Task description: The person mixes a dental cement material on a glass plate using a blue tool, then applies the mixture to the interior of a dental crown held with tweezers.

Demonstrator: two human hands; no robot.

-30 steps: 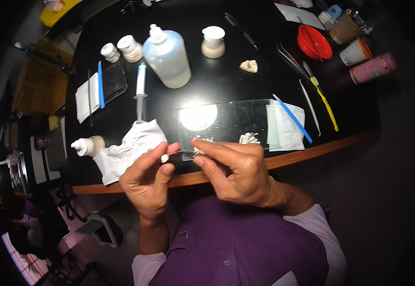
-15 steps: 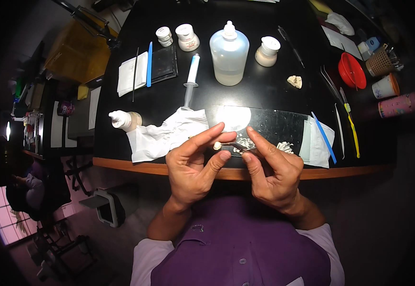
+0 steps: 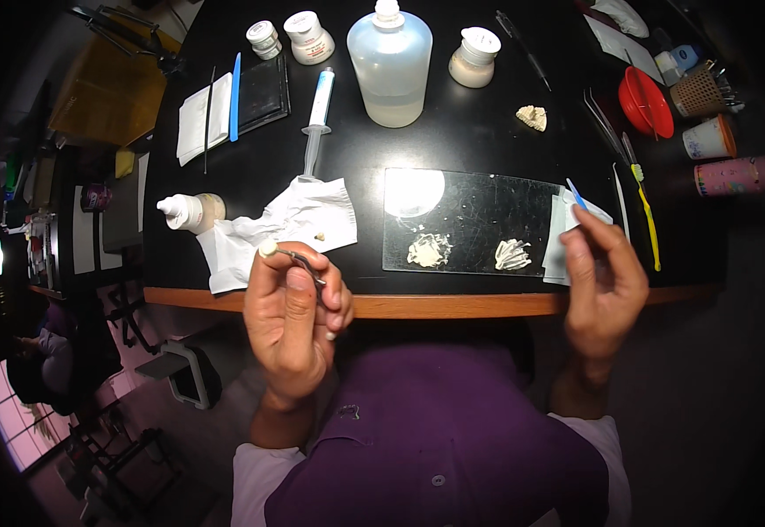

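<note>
My left hand (image 3: 294, 316) is closed on a curved dark metal tool (image 3: 303, 262), probably tweezers, with a small cream piece (image 3: 268, 249) at its tip. My right hand (image 3: 602, 290), fingers apart, is at the blue stick (image 3: 579, 195) on white sheets (image 3: 556, 259), index fingertip over it; whether it touches, I cannot tell. Between my hands, a glass slab (image 3: 461, 211) bears two white paste heaps (image 3: 429, 250) (image 3: 512, 255). A crumpled white tissue (image 3: 312, 211) lies behind my left hand, with a white-capped dropper bottle (image 3: 189, 211) at its left.
Syringe (image 3: 319, 110), large translucent bottle (image 3: 388, 75) and several jars (image 3: 309, 39) stand or lie farther back. Left, papers (image 3: 193, 123) and black case (image 3: 264, 101). Right, red bowl (image 3: 641, 105), yellow-handled tool (image 3: 650, 228), pink cylinder (image 3: 734, 176). Wooden front edge (image 3: 453, 305); stool (image 3: 189, 373) below left.
My hands have separated: the left moved left, keeping the tool and cream piece; the right let go of the tool and moved right to the blue stick.
</note>
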